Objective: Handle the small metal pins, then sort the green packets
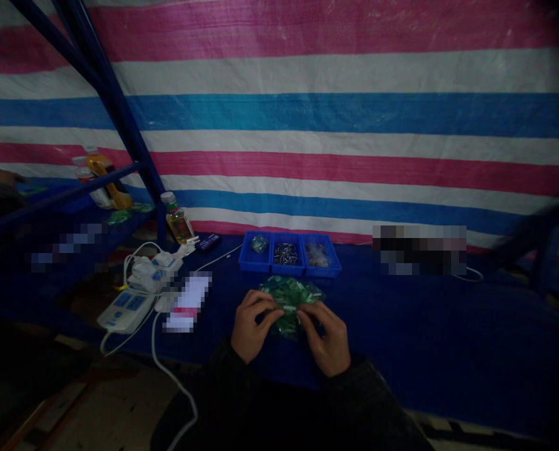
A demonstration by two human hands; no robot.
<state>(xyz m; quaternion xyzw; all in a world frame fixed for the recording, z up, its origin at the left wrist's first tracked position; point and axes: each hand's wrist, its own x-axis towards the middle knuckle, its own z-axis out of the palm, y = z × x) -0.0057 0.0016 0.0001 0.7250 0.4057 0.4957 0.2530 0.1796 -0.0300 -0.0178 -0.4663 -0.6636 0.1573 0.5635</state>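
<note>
My left hand (252,324) and my right hand (328,338) rest close together over a heap of small green plastic bags (293,288) on the blue tabletop (401,332). Thumb and fingers of each hand are pinched on the green film, one hand at either side of a bag with a pale printed label. Whether anything lies inside that bag I cannot make out. Just behind the heap stand three joined blue bins. A green packet lies in the left bin (255,267), metal screw-like pieces fill the middle bin (288,270), and clear small bags are in the right bin (323,273).
To the left lie a power strip (126,310) with plugs and white cables, a blurred-out phone-like thing (188,302), and a drink bottle (178,219). A blue metal frame (119,113) rises there. Beyond it, another person's hand (0,177) shows. Striped sheeting (330,125) hangs behind.
</note>
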